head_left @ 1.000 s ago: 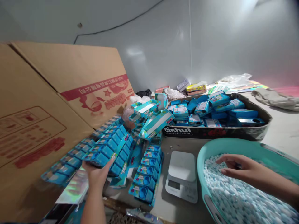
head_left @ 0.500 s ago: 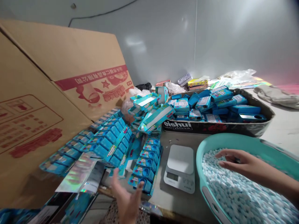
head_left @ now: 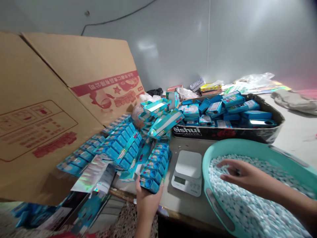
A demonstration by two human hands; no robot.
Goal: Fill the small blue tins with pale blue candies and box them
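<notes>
My left hand point(head_left: 146, 202) grips the near end of a display tray of blue boxes point(head_left: 155, 165) at the table's front edge. More rows of blue boxes point(head_left: 116, 148) lie to its left, leaning toward the cardboard. My right hand point(head_left: 241, 175) hovers, fingers spread and loosely curled, over small white and blue candies point(head_left: 247, 211) that fill a teal basin point(head_left: 247, 147). It holds nothing that I can see. A small white digital scale point(head_left: 187, 172) sits between the two hands.
A big brown cardboard carton point(head_left: 49, 109) lies tilted on the left. A dark shallow tray point(head_left: 223, 132) holds several loose blue boxes behind the basin. Open blue cartons point(head_left: 160, 119) pile up at centre. Holographic pouches point(head_left: 94, 177) sit front left. Bags and cloth line the wall.
My left hand let go of the left row of boxes, swung right with the palm open, and now holds the near end of the middle tray. My right hand drifted slightly left over the candies.
</notes>
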